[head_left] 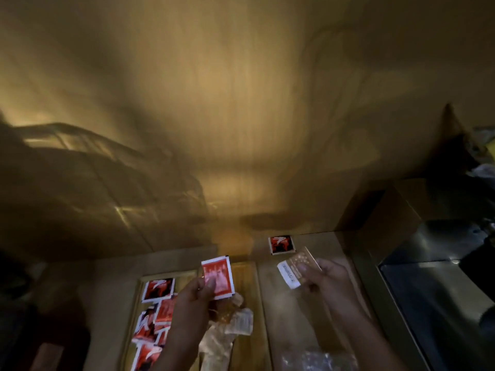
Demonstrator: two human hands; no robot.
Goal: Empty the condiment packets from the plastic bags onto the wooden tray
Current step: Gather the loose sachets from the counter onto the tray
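Note:
My left hand [194, 294] pinches a red condiment packet [218, 277] above the wooden tray [246, 277]. My right hand [325, 274] grips a tan packet with a white end [296, 269] over the counter to the tray's right. Several red packets [158, 309] lie on the tray's left side. A pile of pale and amber packets [230, 317] sits on the tray under my left hand. One red packet [281, 244] lies alone on the counter at the back. A crumpled clear plastic bag [318, 360] lies at the bottom, under my right forearm.
A wooden wall [241, 116] rises straight behind the counter and fills most of the view. A steel sink [434, 290] lies to the right. Dark clutter sits at the far right edge [482, 162]. The scene is dim and blurred.

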